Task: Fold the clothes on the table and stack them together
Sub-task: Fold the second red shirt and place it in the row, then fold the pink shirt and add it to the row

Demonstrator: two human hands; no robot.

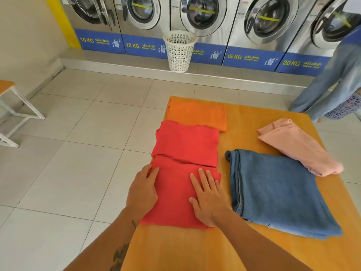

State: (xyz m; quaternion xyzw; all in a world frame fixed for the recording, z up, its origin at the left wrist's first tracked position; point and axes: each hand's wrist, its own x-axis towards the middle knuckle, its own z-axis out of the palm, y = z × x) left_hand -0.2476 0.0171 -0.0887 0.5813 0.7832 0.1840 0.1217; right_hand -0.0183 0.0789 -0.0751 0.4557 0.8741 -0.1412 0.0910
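A red garment [185, 145] lies on the wooden table [244, 122] along its left edge, partly folded, with its far part doubled over. My left hand [142, 190] rests flat on the garment's near left edge. My right hand [207, 196] presses flat on its near right part, fingers spread. A folded orange garment [197, 113] lies just beyond the red one. Folded blue jeans [273, 190] lie to the right. A pink garment [297, 145] lies loosely bunched at the right, its near end over the jeans' far corner.
A white mesh laundry basket [179, 49] stands on the tiled floor before a row of washing machines [201, 14]. A person in light jeans [332, 79] stands at the far right by a purple basket [347, 106]. A bench [11, 98] is at the left.
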